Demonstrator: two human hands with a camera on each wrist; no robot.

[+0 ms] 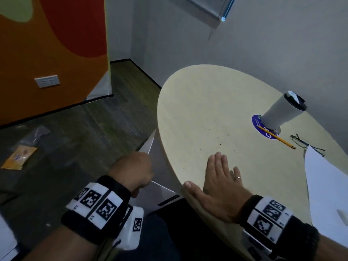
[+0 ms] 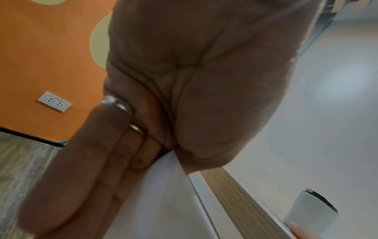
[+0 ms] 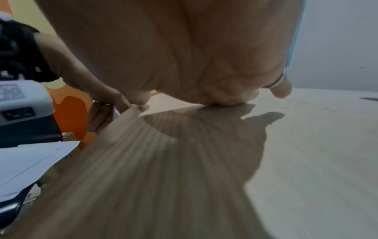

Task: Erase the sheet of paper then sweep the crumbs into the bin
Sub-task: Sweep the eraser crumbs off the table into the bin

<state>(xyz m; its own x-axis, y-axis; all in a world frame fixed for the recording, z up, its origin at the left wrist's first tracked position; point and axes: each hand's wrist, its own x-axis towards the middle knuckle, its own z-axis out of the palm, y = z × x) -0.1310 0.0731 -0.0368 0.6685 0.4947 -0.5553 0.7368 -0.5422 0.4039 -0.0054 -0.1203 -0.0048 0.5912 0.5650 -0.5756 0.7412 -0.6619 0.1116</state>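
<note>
Your left hand [image 1: 134, 169] grips the rim of the white bin [image 1: 150, 142], thumb pinched over its edge, holding it just below the tabletop's [image 1: 197, 102] left edge. Your right hand [image 1: 218, 183] lies flat near that edge, fingers straight and together. Dark crumbs [image 1: 220, 137] scatter just beyond the fingertips. The paper sheet [image 1: 323, 187] lies at the right edge, seemingly overhanging.
</note>
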